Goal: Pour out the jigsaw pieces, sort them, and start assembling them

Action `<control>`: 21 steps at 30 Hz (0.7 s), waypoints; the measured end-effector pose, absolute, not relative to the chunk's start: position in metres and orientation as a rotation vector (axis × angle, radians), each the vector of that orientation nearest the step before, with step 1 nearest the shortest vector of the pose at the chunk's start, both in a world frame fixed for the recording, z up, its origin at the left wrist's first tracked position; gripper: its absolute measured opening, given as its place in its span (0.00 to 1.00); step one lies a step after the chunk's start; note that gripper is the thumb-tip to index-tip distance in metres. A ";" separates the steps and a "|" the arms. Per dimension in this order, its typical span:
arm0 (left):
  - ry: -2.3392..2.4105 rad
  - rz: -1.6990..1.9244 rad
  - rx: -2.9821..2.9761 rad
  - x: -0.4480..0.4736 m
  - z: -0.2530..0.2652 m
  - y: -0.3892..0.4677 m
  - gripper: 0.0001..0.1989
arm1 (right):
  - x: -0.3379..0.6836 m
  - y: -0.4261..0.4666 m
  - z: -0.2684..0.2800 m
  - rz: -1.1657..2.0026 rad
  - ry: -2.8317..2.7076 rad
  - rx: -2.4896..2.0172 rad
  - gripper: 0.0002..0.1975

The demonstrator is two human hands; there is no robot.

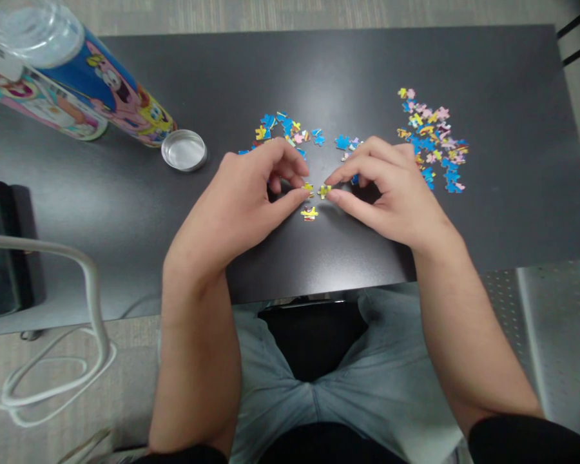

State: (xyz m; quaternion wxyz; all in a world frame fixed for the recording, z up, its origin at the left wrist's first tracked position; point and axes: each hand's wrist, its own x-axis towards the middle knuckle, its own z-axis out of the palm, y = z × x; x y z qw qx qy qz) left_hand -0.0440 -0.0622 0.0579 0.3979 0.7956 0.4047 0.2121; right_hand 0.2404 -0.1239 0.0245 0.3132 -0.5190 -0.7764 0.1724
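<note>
Left hand (251,193) and right hand (386,187) each pinch 1 yellow piece (309,189) — bare table (290,258) toward the near edge.

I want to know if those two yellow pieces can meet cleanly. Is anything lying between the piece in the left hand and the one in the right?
Nothing visible. The left hand pinches one yellow piece, the right hand the other; bare table separates them. A third yellow piece lies nearer the person, outside the gap.

Dark worktop (512,212) is catching soft overhead glare; pale carpet floor (319,13) is showing far, white cable (94,303) trailing near left.
</note>
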 end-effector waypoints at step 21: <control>0.968 0.248 2.193 -0.054 0.060 -0.052 0.08 | 0.233 -0.128 0.028 0.462 -2.144 -1.386 0.04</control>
